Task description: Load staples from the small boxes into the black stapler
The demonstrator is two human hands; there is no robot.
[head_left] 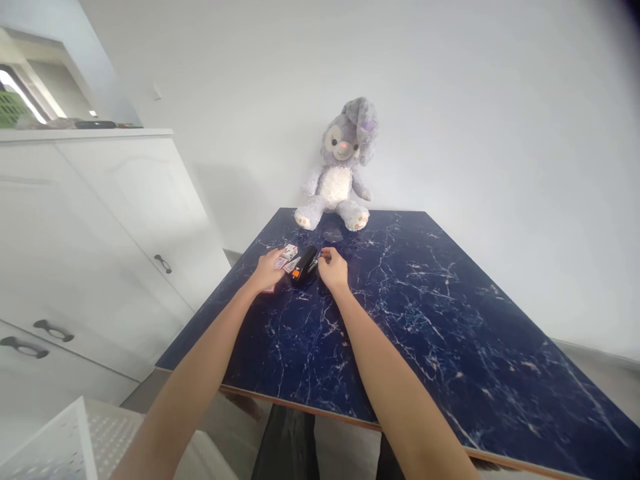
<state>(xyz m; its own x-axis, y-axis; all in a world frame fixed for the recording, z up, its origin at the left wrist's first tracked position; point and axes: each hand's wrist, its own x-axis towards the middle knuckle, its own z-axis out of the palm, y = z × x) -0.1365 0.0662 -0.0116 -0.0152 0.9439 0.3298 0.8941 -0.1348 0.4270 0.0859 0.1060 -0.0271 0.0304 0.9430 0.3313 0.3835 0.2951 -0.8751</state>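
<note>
My left hand [270, 270] is at the left of the dark blue table, its fingers closed on several playing cards [289, 253] that stick out past the fingertips. A reddish edge, perhaps of another card [270, 289], shows under that hand. Just to its right lies a black object [306, 261] with an orange mark at its near end; its exact kind is unclear. Beside that object, on its right, my right hand [333, 269] has its fingers curled into a pinch. Small silvery pieces [313, 265] show between the black object and this hand; whether the fingers hold one is hidden.
A grey plush rabbit [336, 183] sits at the table's back edge against the white wall. The marbled blue tabletop [425, 320] stretches to the right. White cabinets [100, 220] stand on the left, and a white perforated basket [83, 437] is low at front left.
</note>
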